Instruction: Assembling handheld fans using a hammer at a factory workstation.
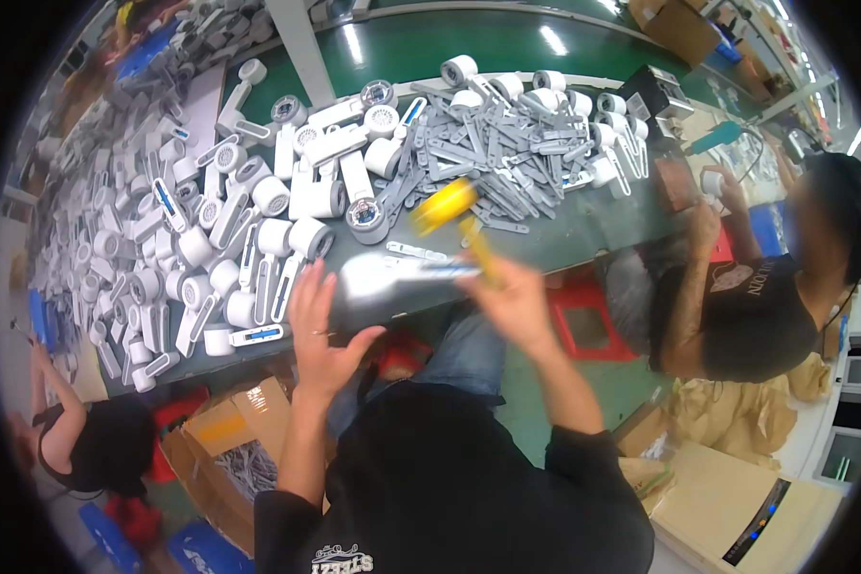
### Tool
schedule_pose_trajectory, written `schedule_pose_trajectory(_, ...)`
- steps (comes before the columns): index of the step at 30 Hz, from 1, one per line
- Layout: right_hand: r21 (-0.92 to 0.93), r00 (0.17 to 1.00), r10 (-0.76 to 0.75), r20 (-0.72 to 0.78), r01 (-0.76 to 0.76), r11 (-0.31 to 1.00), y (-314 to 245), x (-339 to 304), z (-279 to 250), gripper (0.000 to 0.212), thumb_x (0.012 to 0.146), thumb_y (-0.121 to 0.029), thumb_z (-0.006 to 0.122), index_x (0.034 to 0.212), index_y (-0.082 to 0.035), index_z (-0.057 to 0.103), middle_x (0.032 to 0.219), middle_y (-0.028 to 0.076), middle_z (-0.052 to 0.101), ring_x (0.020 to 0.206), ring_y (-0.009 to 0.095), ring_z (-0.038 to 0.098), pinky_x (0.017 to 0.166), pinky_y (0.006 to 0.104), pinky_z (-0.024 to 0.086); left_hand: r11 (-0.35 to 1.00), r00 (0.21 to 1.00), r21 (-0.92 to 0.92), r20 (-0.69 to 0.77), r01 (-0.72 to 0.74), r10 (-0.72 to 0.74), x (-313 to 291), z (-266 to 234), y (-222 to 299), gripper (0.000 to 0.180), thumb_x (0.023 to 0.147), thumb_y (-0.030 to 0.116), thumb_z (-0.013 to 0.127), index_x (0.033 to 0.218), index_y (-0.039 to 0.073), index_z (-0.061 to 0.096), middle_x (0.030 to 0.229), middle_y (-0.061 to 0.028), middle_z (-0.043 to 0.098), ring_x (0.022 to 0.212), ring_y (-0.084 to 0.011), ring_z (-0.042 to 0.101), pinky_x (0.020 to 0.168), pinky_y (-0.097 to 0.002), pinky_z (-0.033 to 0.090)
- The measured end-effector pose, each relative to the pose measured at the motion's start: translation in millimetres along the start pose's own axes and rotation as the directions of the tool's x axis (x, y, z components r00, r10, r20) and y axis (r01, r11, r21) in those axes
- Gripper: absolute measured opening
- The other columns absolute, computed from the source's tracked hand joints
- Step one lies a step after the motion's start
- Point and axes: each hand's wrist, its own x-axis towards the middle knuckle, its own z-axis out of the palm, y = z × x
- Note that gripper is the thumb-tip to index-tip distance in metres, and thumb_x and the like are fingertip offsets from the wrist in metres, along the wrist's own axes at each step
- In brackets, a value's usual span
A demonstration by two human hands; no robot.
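My right hand is closed around the handle of a yellow hammer, whose head is raised over the table and smeared by motion. Below it, at the table's front edge, a white fan-like housing lies with its handle pointing right toward my right hand; it is blurred too. Just left of that housing, my left hand is open, fingers stretched and thumb spread. Whether it touches the housing I cannot tell. A light strip-shaped cover lies just behind the housing.
White fan housings crowd the table's left. Grey strips are heaped farther back. A co-worker sits at right, another person at left. A cardboard box with grey strips and a red stool stand below.
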Motion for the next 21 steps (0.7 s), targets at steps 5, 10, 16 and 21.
schedule_pose_trajectory(5,0.047,0.991,0.071,0.117,-0.077,0.996,24.5,-14.0,67.1,0.034,0.092,-0.016,0.082,0.123,-0.005,0.076,0.113,0.011,0.078,0.101,0.020,0.073,0.092,0.0332,0.056,0.973,0.946,0.146,0.297,-0.179,0.130,5.3,6.0,-31.5,0.047,0.081,0.020,0.087,0.125,0.008,0.073,0.125,-0.0065,0.072,0.130,-0.0313,0.059,0.119,-0.0544,0.038)
schedule_pose_trajectory(10,-0.235,0.982,-0.157,-0.101,0.129,0.963,52.9,3.9,51.9,0.032,0.091,-0.015,0.081,0.121,-0.006,0.075,0.118,0.013,0.067,0.093,0.029,0.072,0.085,0.0395,0.057,0.982,0.953,0.082,0.266,-0.171,0.144,5.5,11.6,-43.0,0.036,0.083,0.014,0.084,0.117,0.007,0.075,0.112,-0.0075,0.074,0.119,-0.0298,0.065,0.116,-0.0527,0.043)
schedule_pose_trajectory(16,-0.539,0.987,-0.161,-0.007,0.132,0.832,50.4,10.1,62.1,0.020,0.093,-0.011,0.069,0.113,-0.007,0.072,0.115,0.014,0.066,0.087,0.044,0.070,0.076,0.0535,0.058,0.987,0.967,0.043,0.215,-0.153,0.140,14.0,20.5,-46.0,0.032,0.082,0.010,0.084,0.113,0.007,0.075,0.102,-0.0079,0.072,0.109,-0.0297,0.065,0.116,-0.0522,0.043)
schedule_pose_trajectory(21,-0.429,0.938,-0.325,-0.124,0.244,0.870,52.4,25.6,36.5,0.015,0.101,-0.015,0.070,0.109,-0.003,0.071,0.091,0.012,0.070,0.072,0.030,0.068,0.066,0.0395,0.055,0.985,0.968,0.047,0.194,-0.169,0.157,19.5,25.7,-52.6,0.031,0.079,0.013,0.085,0.108,0.008,0.075,0.095,-0.0077,0.068,0.104,-0.0295,0.063,0.117,-0.0522,0.042)
